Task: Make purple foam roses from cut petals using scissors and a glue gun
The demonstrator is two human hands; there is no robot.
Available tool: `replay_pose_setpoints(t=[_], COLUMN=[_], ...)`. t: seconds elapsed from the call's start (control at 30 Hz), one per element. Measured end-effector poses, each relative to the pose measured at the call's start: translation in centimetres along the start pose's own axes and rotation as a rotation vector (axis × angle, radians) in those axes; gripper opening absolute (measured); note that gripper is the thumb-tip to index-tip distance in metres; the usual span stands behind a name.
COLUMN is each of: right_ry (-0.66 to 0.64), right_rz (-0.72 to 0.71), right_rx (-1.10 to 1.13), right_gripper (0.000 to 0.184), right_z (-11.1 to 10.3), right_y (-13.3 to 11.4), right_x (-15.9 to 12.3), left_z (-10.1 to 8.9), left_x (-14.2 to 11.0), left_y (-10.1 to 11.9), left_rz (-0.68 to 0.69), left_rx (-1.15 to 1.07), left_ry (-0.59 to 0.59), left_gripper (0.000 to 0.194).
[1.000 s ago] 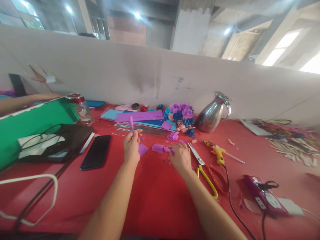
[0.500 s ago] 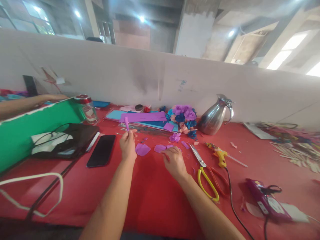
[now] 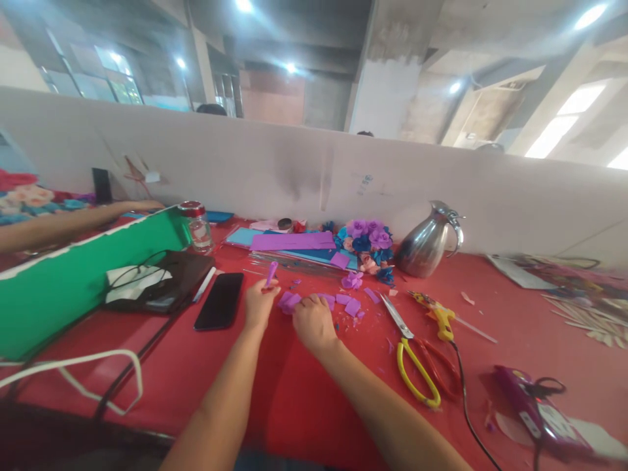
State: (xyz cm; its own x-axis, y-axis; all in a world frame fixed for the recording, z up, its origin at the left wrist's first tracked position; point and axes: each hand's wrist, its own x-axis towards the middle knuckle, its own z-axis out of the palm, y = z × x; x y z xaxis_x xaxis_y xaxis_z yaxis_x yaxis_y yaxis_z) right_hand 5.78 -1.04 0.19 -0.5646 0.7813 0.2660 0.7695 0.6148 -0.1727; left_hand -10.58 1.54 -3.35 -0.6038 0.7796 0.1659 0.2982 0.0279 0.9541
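My left hand (image 3: 258, 305) is closed around the lower end of a rolled strip of purple crepe paper (image 3: 271, 273), which stands upright. Just right of it, my right hand (image 3: 314, 320) is curled palm down over the tabletop, its fingertips hidden against the table. Purple paper petals (image 3: 289, 301) lie by its fingers, and more purple pieces (image 3: 352, 307) are on its right. A loose purple paper flower (image 3: 352, 280) sits behind them. Scissors (image 3: 405, 333) with yellow and red handles lie to the right, blades partly apart.
A bunch of paper flowers (image 3: 366, 237) and purple paper strips (image 3: 294, 241) lie at the back, near a steel jug (image 3: 426, 245). A yellow glue gun (image 3: 444, 322) trails its cord on the right. Left are a phone (image 3: 219, 301), glass jar (image 3: 199, 230) and green divider (image 3: 98, 288); a co-worker's arm (image 3: 73, 219) is beyond.
My right hand has moved left across the petals, closer to my left hand. The left hand still holds the rolled strip. The whole view has shifted a little.
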Motion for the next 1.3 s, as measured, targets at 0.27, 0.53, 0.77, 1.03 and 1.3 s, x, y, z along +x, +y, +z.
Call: replay_pose_setpoints(t=[0.27,0.53,0.77,1.03,1.3], right_ry=[0.151,0.319,0.192,0.169,0.134], right_rz=[0.176,0.333,0.587,0.549,0.547], right_rx=[0.386,0.793,1.525,1.603,1.562], right_gripper=[0.015,0.011,0.026,0.034,0.026], right_z=[0.2,0.0,-1.3,-1.0,-2.1], right_y=[4.4,6.2,6.6,5.5,5.9], right_x=[-2.1,-2.7,-2.1,-2.2,-2.1], left_z=[0.0,0.8,2.2,3.1,2.8], left_x=[-0.5,-0.4,-1.7,-4.5,-5.1], left_y=[1.5,1.4,2.4,5.4,6.4], left_rz=[0.002,-0.017,0.084,-0.197,-0.230], left_rx=[0.129,0.221,0.187,-0.309,-0.340], left_ry=[-0.183,-0.339,-0.300,-0.551,-0.648], left_gripper=[0.013,0.018,0.017,0.039,0.033])
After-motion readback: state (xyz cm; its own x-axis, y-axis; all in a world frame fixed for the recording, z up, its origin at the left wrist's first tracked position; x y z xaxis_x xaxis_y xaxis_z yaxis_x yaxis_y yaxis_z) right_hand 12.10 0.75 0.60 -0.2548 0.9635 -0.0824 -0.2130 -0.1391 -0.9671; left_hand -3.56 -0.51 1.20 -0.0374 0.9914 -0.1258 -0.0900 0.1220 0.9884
